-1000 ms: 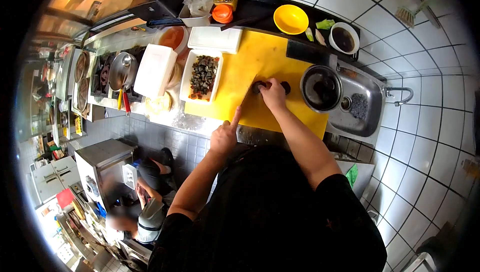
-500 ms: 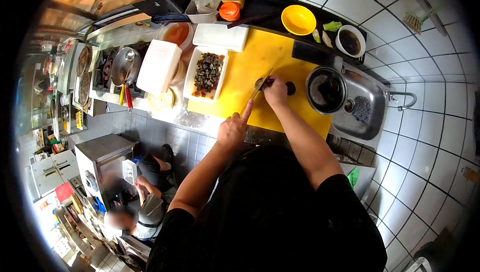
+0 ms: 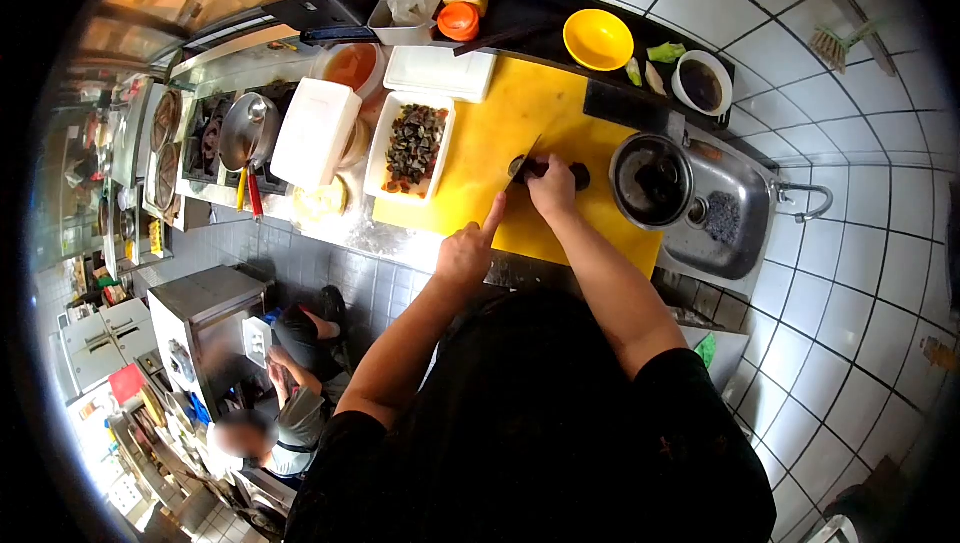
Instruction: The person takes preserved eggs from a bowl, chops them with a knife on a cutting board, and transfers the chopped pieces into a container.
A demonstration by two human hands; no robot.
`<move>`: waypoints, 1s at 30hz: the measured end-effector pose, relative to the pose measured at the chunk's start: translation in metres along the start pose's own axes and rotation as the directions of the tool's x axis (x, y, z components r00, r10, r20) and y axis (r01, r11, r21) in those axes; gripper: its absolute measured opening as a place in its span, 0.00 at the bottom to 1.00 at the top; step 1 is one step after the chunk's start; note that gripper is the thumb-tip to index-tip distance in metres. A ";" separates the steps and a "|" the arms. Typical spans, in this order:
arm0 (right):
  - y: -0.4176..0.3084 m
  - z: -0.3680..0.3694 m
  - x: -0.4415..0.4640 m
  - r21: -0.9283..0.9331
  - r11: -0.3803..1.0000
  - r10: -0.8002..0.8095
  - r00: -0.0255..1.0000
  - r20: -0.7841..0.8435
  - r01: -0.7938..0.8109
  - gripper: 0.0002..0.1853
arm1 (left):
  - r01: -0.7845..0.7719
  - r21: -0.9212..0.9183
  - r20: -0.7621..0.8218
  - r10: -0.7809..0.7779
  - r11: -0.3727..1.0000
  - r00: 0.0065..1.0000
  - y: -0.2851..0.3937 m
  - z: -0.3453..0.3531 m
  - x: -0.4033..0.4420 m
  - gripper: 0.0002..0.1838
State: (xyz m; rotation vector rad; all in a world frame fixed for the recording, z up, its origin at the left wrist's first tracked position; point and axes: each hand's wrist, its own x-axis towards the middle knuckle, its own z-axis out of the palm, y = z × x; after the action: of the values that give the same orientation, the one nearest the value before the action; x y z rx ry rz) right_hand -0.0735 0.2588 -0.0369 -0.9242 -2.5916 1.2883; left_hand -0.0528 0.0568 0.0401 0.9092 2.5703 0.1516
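The left hand [image 3: 465, 255] was curled round the grip end of a knife [image 3: 530, 150], its forefinger stretched straight along the top. The right hand [image 3: 552, 188] had its fingers bunched, pinching dark food [image 3: 517, 166] that lay on a yellow board [image 3: 520, 93], with the knife's blade touching it. Another dark piece [image 3: 581, 176] sat just right of that hand. Left of the knife, near the board's edge, stood a white tub [image 3: 377, 165] of chopped dark bits, with a white lid [image 3: 440, 73] just beyond it. To the right, a pot [image 3: 645, 220] stood beside the board, next to the sink [image 3: 735, 258]. Past the board, a black shelf carried a yellow bowl [image 3: 598, 40] and a white bowl [image 3: 727, 93] of dark liquid. Farther left along the tabletop [image 3: 362, 233] were a white box [image 3: 315, 133] and a pan [image 3: 240, 133], and behind to the left sat another person [image 3: 300, 423]
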 end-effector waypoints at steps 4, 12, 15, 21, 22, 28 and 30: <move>0.001 -0.001 -0.003 0.066 0.997 0.039 0.999 -0.002 -0.039 0.17 | 0.000 -0.019 0.021 0.001 1.000 1.000 0.005 -0.015 -0.009 0.51; -0.011 -0.010 -0.005 0.062 0.997 0.039 0.999 -0.012 -0.039 0.13 | -0.034 -0.041 -0.017 0.033 0.999 0.999 0.002 -0.007 -0.008 0.50; -0.004 -0.005 -0.005 0.026 1.000 0.015 1.000 -0.027 -0.015 0.11 | -0.039 -0.036 0.000 0.039 0.999 0.999 0.002 -0.005 -0.005 0.50; 0.012 -0.004 -0.001 -0.070 0.997 -0.038 0.999 -0.025 0.036 0.08 | -0.016 -0.015 0.035 0.016 1.000 0.999 0.002 0.003 0.010 0.50; 0.010 -0.006 -0.004 -0.056 0.998 -0.034 0.999 -0.005 0.033 0.08 | -0.027 -0.019 0.008 0.027 0.999 1.000 0.000 0.004 0.010 0.50; 0.014 -0.007 -0.007 -0.053 0.997 -0.056 0.996 -0.062 0.053 0.07 | -0.040 -0.021 -0.048 0.039 0.999 0.998 0.002 -0.006 0.000 0.51; 0.010 -0.011 -0.011 -0.038 0.997 -0.071 0.997 -0.043 0.069 0.07 | -0.044 -0.024 -0.080 0.041 0.999 0.996 0.002 -0.009 -0.003 0.51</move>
State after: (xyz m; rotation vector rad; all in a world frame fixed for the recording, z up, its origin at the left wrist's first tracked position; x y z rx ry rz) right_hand -0.0562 0.2653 -0.0359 -0.8492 -2.5966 1.1938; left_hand -0.0536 0.0568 0.0492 0.9670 2.6162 0.2372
